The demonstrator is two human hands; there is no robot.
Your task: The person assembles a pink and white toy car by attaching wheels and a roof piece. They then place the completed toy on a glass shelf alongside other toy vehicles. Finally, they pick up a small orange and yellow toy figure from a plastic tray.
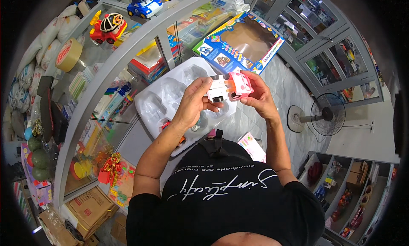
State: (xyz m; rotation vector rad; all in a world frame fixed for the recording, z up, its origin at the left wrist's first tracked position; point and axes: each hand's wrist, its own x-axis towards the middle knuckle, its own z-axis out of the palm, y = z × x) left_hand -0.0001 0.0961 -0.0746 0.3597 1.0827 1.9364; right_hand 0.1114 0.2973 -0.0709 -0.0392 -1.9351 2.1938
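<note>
Between my hands is a pink and white toy vehicle (240,85), its pink part to the right and its white part with black wheels to the left. My left hand (194,99) pinches the white end, while the fingers of my right hand (259,95) close round the pink end. Underneath lies a white moulded plastic tray (151,86) with shaped hollows. Small red and orange toy parts (166,125) sit in the tray beside my left forearm.
An open blue toy box (240,41) with a clear window lies beyond the tray. At left, a glass counter (108,63) carries a red toy vehicle (111,28), a blue toy car (145,4) and a tape roll (69,54). A fan (327,114) stands right, above shelves (347,195).
</note>
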